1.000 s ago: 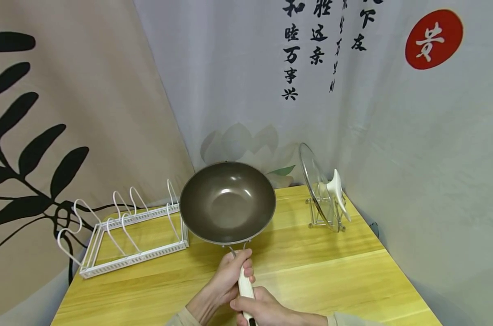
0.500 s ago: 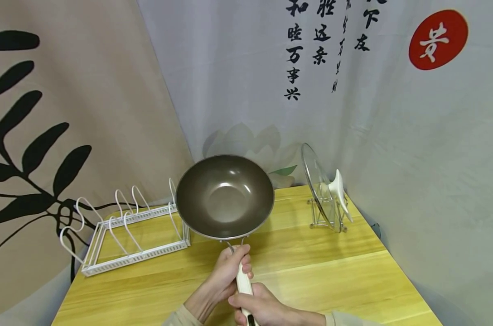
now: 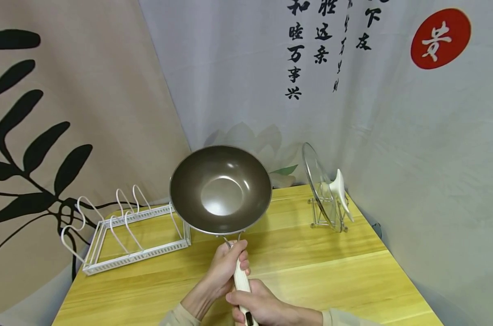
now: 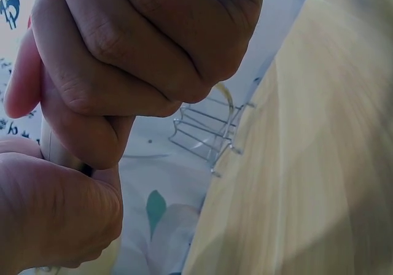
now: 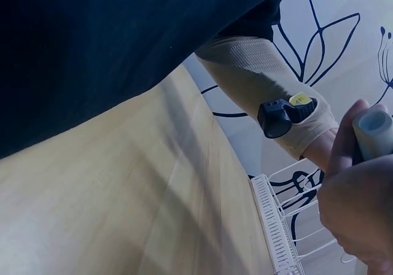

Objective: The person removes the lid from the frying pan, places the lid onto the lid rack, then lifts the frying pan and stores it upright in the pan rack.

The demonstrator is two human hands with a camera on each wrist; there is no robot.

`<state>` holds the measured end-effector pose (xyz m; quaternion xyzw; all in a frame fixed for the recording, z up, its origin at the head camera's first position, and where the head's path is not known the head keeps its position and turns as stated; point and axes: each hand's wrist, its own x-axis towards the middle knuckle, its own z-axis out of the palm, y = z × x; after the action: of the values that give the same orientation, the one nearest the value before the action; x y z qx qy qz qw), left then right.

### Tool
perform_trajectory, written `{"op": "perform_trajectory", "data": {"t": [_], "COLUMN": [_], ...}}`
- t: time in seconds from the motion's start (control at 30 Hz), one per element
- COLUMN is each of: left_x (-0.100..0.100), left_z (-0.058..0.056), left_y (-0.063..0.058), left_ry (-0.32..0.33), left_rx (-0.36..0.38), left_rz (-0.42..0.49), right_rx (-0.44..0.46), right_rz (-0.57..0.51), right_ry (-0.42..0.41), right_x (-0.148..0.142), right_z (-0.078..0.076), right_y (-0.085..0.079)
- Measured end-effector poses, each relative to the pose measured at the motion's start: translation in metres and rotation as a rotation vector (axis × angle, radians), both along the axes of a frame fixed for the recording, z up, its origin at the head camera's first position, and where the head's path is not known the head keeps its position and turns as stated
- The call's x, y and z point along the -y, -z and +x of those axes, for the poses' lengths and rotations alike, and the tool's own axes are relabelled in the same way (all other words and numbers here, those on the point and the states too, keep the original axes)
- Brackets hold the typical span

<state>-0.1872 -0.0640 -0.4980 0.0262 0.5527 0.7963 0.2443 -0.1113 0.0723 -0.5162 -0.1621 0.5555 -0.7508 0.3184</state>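
Note:
A dark brown wok (image 3: 222, 190) is held above the wooden table, its inside tipped toward me in the head view. Near the bowl, my left hand (image 3: 227, 262) grips the upper part of the white handle (image 3: 241, 280). My right hand (image 3: 260, 304) holds that same handle lower down, close to its end. In the left wrist view the curled fingers of one hand (image 4: 147, 42) are wrapped round the handle, with the other hand (image 4: 58, 210) beside it. The handle's round end (image 5: 376, 126) sticks out of the right hand (image 5: 362, 207) in the right wrist view.
On the left of the table lies a white rack (image 3: 136, 258) with upright loops, partly behind the wok. At the back right a glass lid (image 3: 313, 181) with a white knob (image 3: 337, 186) leans in a small wire stand (image 3: 317, 217). Printed curtains (image 3: 238, 81) hang behind.
Both hands have raised the wok a little and brought it slightly left, its inside tipping further toward me. The rack and the lid stay where they were.

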Motion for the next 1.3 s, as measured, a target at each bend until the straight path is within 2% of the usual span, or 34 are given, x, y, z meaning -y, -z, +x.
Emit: {"op": "perform_trajectory", "data": {"t": [0.73,1.1,1.3], "left_x": [0.007,0.013,0.017], "left_z": [-0.001,-0.001,-0.002], "left_y": [-0.011,-0.018,-0.02], "left_ry": [-0.076,-0.12,-0.15], "left_rx": [-0.086,-0.124,-0.128], "left_rz": [-0.075,-0.112,-0.134], "right_rx": [-0.033,-0.085,-0.077], "right_rz": [-0.076,-0.144,-0.152], "right_ry": [-0.041,-0.13,-0.195], "right_x": [0.007,0.011,0.013], "right_z": [-0.008,-0.018,-0.025], "right_y": [-0.001,0.005,0.004]}}
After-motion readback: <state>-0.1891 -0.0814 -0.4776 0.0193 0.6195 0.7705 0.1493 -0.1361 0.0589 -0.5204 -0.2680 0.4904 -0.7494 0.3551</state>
